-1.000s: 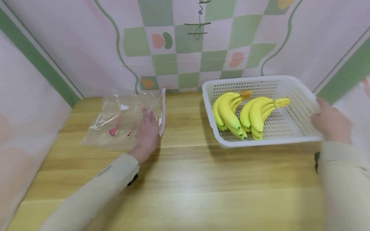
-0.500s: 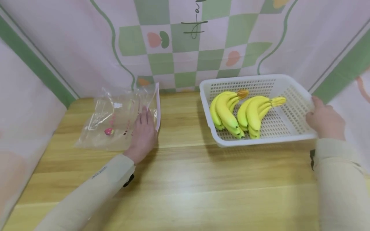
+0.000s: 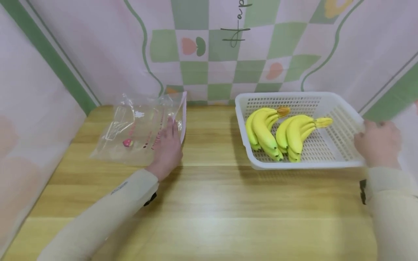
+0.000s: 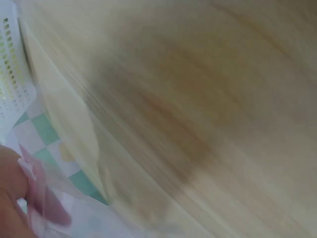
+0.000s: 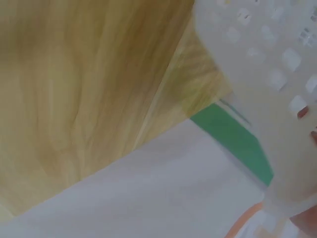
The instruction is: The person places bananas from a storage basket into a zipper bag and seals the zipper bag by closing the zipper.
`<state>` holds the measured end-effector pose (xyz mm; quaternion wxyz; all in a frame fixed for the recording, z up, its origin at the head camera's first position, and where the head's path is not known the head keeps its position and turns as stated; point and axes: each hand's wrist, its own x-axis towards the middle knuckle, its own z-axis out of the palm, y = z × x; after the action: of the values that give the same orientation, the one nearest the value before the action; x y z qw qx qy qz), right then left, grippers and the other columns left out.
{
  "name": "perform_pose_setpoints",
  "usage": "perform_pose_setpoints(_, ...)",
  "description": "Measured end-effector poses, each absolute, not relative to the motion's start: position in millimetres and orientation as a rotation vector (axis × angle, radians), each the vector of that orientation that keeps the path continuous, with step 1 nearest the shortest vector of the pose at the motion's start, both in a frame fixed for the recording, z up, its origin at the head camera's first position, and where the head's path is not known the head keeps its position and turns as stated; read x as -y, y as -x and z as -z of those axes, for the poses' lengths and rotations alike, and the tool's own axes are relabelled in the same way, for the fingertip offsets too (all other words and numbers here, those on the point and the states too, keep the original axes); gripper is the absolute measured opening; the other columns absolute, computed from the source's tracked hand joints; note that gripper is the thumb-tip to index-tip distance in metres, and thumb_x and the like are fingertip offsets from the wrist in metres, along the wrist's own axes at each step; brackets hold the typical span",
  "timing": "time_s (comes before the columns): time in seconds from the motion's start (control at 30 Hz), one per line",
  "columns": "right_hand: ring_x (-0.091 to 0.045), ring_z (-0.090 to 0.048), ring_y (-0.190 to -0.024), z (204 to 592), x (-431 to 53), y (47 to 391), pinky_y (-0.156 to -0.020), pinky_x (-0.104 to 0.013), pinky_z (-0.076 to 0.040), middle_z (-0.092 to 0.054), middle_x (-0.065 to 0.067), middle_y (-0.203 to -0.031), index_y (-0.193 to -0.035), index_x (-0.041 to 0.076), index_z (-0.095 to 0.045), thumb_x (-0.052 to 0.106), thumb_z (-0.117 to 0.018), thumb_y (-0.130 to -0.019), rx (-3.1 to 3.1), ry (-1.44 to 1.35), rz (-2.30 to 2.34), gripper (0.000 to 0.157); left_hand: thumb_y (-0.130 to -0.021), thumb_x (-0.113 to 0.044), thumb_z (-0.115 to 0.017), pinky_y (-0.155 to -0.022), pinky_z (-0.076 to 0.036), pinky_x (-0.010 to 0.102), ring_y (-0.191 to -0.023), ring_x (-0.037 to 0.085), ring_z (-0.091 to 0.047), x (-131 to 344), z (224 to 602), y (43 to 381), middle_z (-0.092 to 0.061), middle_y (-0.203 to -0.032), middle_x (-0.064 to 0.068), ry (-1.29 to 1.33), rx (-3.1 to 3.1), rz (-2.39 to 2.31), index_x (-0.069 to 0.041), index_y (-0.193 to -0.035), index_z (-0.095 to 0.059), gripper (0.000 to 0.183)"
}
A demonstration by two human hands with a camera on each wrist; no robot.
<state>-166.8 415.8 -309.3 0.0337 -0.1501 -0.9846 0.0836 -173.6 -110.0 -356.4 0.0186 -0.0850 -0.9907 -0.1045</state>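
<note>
A cloth (image 3: 192,74) with green and white squares hangs behind the table (image 3: 212,221). The basket (image 3: 303,166) is on the right of the table, and its walls look good for stopping things from rolling off. The bag (image 3: 143,127) lies flat on the left, maybe so each hand has its own side. Two bunches of bananas (image 3: 262,130) sit side by side in the left part of the basket. The right hand (image 3: 378,143) curls round the basket's right rim, most likely to hold it steady. The left hand (image 3: 166,152) has long fingers nearly straight over the bag, and it pinches the pink strip (image 3: 184,116) on the edge, probably so the thin plastic can't slip.

The word on the cloth is cut off at the top. I can't tell if the basket's right end touches the table. The right fingertips are mostly hidden. The left thumb can't be seen from above. Small print on the bag is too blurry to read, but a pink strawberry (image 3: 127,143) shows.
</note>
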Motion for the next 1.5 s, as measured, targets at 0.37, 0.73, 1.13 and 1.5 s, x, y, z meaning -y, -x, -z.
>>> perform_pose_setpoints(0.37, -0.062, -0.036, -0.108, 304.3, -363.0, 179.9, -0.091, -0.073, -0.032, -0.038, -0.048, -0.119, -0.127, -0.016, -0.041, 0.009, -0.039, -0.092, 2.987, 0.117, -0.246, 0.043, -0.080, 0.018, -0.049, -0.088, -0.056, 0.044, -0.124, 0.051, -0.045, 114.4, 348.9, 172.6, -0.018, -0.147, 0.039, 0.267, 3.065, 0.217, 0.014, -0.139, -0.029, 0.063)
perform_pose_setpoints(0.73, -0.054, -0.051, -0.104, 304.3, -300.4, 192.8, -0.087, -0.067, -0.042, -0.048, -0.039, -0.125, -0.140, -0.008, -0.033, 0.038, -0.024, -0.102, 3.157, 0.054, -0.292, 0.060, -0.087, 0.006, -0.052, -0.084, -0.058, 0.039, -0.115, 0.042, -0.052, 114.2, 345.6, 174.1, -0.027, -0.146, 0.032, 0.269, 3.025, 0.201, 0.018, -0.140, -0.023, 0.062)
perform_pose_setpoints(1.13, -0.066, -0.023, -0.124, 304.2, -275.2, 196.6, -0.100, -0.073, -0.028, -0.013, -0.050, -0.141, -0.146, -0.014, -0.005, 0.072, -0.018, -0.091, 3.376, 0.153, -0.306, 0.104, -0.086, -0.010, -0.060, -0.087, -0.056, 0.045, -0.122, 0.042, -0.048, 114.7, 340.0, 175.0, -0.012, -0.156, 0.026, 0.157, 3.070, 0.301, 0.014, -0.145, -0.019, 0.076)
perform_pose_setpoints(1.5, -0.064, -0.034, -0.121, 302.2, -268.1, 189.7, -0.098, -0.068, -0.036, -0.019, -0.051, -0.138, -0.143, -0.005, 0.027, 0.060, -0.052, -0.087, 3.520, 0.247, -0.457, 0.117, -0.080, -0.008, -0.064, -0.096, -0.050, 0.051, -0.126, 0.045, -0.044, 113.4, 342.8, 173.1, -0.014, -0.155, 0.029, 0.177, 3.006, 0.340, 0.015, -0.144, -0.019, 0.081)
